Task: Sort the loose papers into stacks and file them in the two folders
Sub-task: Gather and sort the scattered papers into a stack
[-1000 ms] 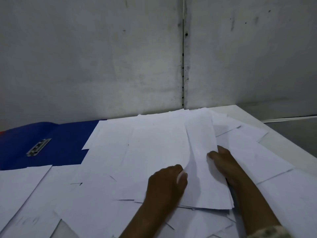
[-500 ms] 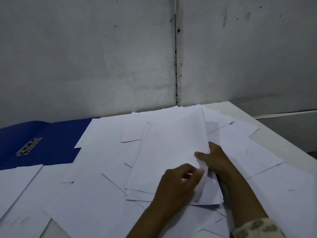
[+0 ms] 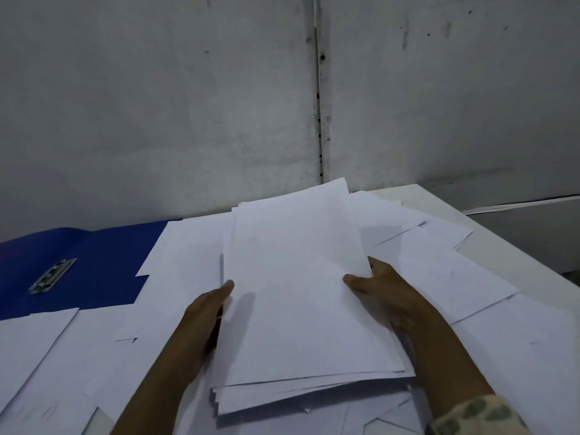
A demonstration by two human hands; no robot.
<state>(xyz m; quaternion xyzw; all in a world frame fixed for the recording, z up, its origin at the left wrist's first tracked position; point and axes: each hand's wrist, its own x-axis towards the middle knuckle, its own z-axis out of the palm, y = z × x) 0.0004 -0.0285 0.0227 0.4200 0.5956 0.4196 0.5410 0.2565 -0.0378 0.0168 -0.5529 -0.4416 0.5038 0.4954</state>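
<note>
Both hands — left hand (image 3: 205, 318), right hand (image 3: 381, 293) — gripped one gathered stack (image 3: 301, 296) by its sides, centre-near. Loose papers (image 3: 470, 324) remained scattered all round — the blue folder (image 3: 78, 262), far left, lay open, unfilled.

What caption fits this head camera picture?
Both hands hold a white paper stack beside an open blue folder.

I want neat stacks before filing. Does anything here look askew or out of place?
Yes. The stack held by the left hand and right hand is uneven, its lower edges fanned out. Loose sheets lie scattered at angles, some overlapping the open blue folder.
</note>
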